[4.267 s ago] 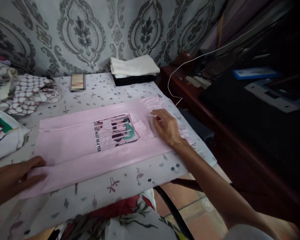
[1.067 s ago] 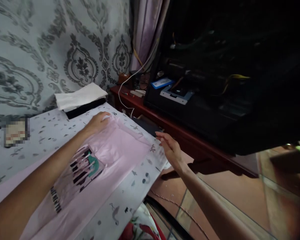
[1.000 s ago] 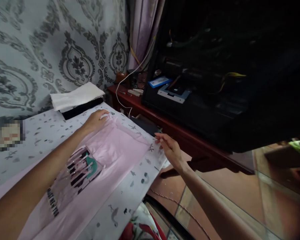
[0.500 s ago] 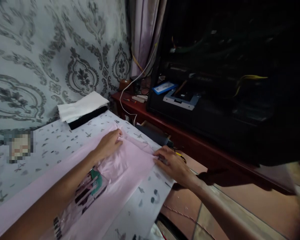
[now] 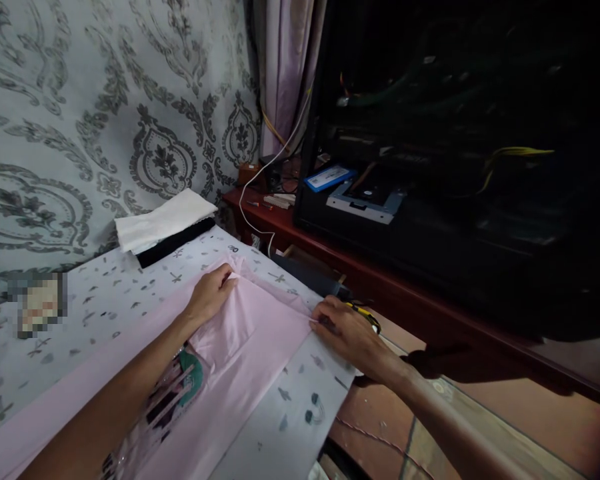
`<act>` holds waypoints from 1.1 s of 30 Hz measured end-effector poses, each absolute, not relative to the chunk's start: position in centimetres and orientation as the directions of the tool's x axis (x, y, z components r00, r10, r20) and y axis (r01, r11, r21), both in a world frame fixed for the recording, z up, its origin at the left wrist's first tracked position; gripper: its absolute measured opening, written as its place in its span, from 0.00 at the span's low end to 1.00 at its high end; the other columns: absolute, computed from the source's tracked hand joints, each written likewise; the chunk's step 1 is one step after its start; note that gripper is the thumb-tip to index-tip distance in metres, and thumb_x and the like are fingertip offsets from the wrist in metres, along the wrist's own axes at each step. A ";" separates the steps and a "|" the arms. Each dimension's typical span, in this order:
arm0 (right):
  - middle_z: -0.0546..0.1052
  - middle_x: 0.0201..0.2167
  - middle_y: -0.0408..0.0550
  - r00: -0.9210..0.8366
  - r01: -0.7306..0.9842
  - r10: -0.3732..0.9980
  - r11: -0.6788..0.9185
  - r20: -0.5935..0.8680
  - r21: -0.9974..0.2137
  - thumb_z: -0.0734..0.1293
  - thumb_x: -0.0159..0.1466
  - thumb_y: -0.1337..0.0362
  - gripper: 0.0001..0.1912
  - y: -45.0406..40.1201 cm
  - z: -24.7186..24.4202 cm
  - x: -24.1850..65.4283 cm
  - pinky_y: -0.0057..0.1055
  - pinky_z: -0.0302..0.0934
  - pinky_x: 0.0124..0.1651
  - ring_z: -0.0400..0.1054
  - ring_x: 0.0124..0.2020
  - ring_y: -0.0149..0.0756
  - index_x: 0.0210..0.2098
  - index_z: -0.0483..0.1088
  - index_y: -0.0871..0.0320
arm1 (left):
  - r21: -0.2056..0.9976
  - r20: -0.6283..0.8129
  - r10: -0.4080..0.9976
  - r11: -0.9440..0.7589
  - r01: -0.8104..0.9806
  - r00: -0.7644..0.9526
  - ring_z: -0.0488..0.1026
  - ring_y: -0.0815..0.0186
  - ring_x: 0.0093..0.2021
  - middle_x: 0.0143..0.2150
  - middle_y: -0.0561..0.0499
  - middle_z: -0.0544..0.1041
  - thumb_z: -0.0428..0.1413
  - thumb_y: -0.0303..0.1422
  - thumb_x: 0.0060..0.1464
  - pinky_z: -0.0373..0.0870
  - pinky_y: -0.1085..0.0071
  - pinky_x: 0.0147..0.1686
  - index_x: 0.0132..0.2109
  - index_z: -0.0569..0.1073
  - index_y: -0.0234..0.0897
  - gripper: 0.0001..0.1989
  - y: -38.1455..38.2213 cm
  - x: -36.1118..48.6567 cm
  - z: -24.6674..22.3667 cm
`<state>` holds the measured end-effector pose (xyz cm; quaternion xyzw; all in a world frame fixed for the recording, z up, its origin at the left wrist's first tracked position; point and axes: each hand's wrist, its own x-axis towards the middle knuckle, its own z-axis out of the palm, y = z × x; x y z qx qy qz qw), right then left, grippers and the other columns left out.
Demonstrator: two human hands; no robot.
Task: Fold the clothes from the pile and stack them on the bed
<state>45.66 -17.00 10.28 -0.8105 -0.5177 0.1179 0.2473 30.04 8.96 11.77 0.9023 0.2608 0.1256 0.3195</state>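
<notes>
A pink T-shirt (image 5: 260, 327) with a printed picture in green and dark tones lies spread over a white patterned cloth (image 5: 280, 413). My left hand (image 5: 213, 293) pinches the fabric near its far end, thumb and fingers closed on it. At the shirt's right corner, my right hand (image 5: 347, 333) grips the edge between thumb and fingers. Between the two hands the pink edge runs fairly straight, with creases beside my left wrist. My left forearm hides part of the print.
A folded white cloth (image 5: 167, 217) rests on a black one (image 5: 175, 243) by the patterned wall covering. On the right, a red-brown wooden table (image 5: 380, 287) holds a large dark casing (image 5: 430, 253) with a blue-edged item (image 5: 330, 178). A white cable (image 5: 250, 220) hangs over the table.
My left hand has shifted slightly left and toward me with the fabric. The pink edge between my hands looks straighter; my right hand keeps its grip.
</notes>
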 end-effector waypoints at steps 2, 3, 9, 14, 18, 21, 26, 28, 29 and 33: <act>0.72 0.36 0.47 0.432 0.783 0.899 -0.335 0.070 -0.524 0.61 0.66 0.62 0.09 -17.3 10.2 45.7 0.34 0.62 0.37 0.69 0.30 0.35 0.33 0.71 0.55 | 0.539 0.050 0.554 -0.715 0.445 0.831 0.67 0.63 0.31 0.29 0.56 0.69 0.51 0.35 0.60 0.58 0.68 0.33 0.33 0.63 0.42 0.07 8.8 30.0 11.8; 0.72 0.36 0.47 0.432 0.778 0.899 -0.331 0.073 -0.534 0.62 0.66 0.62 0.08 -17.5 10.3 45.6 0.34 0.62 0.37 0.69 0.30 0.35 0.33 0.71 0.55 | 0.491 0.062 0.554 -0.741 0.458 0.830 0.69 0.62 0.33 0.31 0.55 0.71 0.52 0.34 0.60 0.59 0.68 0.33 0.35 0.64 0.42 0.05 8.5 30.0 11.8; 0.75 0.37 0.48 0.496 0.509 0.847 -0.103 0.193 -0.855 0.63 0.67 0.52 0.14 -12.5 11.9 46.0 0.35 0.63 0.40 0.69 0.36 0.38 0.42 0.73 0.54 | 0.168 0.261 0.436 -0.899 0.405 0.861 0.69 0.52 0.50 0.49 0.42 0.73 0.53 0.30 0.63 0.65 0.58 0.47 0.53 0.67 0.37 0.12 6.0 29.4 11.2; 0.75 0.44 0.48 0.476 -0.428 0.876 0.154 -0.077 -0.891 0.54 0.72 0.50 0.19 0.6 12.6 48.0 0.39 0.66 0.52 0.72 0.48 0.38 0.42 0.71 0.52 | 0.160 0.189 0.437 -0.897 0.412 0.879 0.68 0.52 0.50 0.50 0.43 0.72 0.48 0.32 0.67 0.66 0.57 0.48 0.53 0.68 0.36 0.10 4.6 29.2 10.1; 0.73 0.51 0.49 0.508 -0.606 0.835 0.172 -0.211 -0.777 0.49 0.73 0.46 0.24 7.3 11.8 49.1 0.47 0.63 0.60 0.67 0.59 0.40 0.42 0.70 0.51 | 0.134 0.199 0.436 -0.899 0.417 0.878 0.67 0.53 0.50 0.51 0.43 0.72 0.49 0.32 0.67 0.66 0.57 0.48 0.53 0.67 0.36 0.10 4.6 29.2 9.8; 0.69 0.58 0.52 0.484 -0.625 0.848 0.163 -0.215 -0.763 0.47 0.72 0.41 0.29 8.6 10.6 49.3 0.52 0.62 0.61 0.63 0.63 0.44 0.45 0.69 0.52 | 0.100 0.240 0.424 -0.906 0.412 0.873 0.68 0.53 0.50 0.51 0.43 0.72 0.49 0.30 0.66 0.66 0.57 0.47 0.51 0.68 0.37 0.09 4.6 29.2 9.4; 0.64 0.63 0.55 0.429 -0.650 0.889 0.178 -0.163 -0.739 0.46 0.70 0.37 0.32 8.5 9.5 49.7 0.58 0.60 0.61 0.60 0.66 0.47 0.48 0.69 0.52 | 0.089 0.296 0.404 -0.914 0.396 0.866 0.68 0.53 0.49 0.50 0.42 0.72 0.50 0.30 0.66 0.66 0.56 0.46 0.52 0.67 0.36 0.09 4.7 29.2 8.7; 0.63 0.64 0.57 0.417 -0.660 0.895 0.178 -0.158 -0.729 0.46 0.70 0.37 0.33 8.4 9.5 49.8 0.61 0.59 0.61 0.58 0.67 0.48 0.49 0.69 0.52 | 0.086 0.301 0.398 -0.916 0.391 0.867 0.68 0.52 0.49 0.50 0.42 0.72 0.50 0.30 0.66 0.67 0.56 0.46 0.52 0.67 0.36 0.09 4.7 29.2 8.6; 0.63 0.65 0.57 0.411 -0.663 0.898 0.177 -0.156 -0.728 0.46 0.70 0.37 0.33 8.3 9.5 49.9 0.62 0.58 0.61 0.58 0.67 0.49 0.49 0.68 0.52 | 0.084 0.303 0.397 -0.917 0.391 0.866 0.68 0.52 0.49 0.50 0.42 0.72 0.50 0.30 0.66 0.67 0.56 0.46 0.51 0.67 0.36 0.09 4.7 29.2 8.6; 0.61 0.66 0.57 0.382 -0.655 0.915 0.170 -0.129 -0.736 0.46 0.71 0.38 0.32 8.1 9.7 49.9 0.65 0.56 0.61 0.55 0.69 0.48 0.50 0.68 0.52 | 0.078 0.308 0.398 -0.916 0.395 0.864 0.68 0.53 0.49 0.50 0.42 0.73 0.49 0.30 0.66 0.67 0.57 0.46 0.50 0.68 0.37 0.07 4.7 29.2 8.6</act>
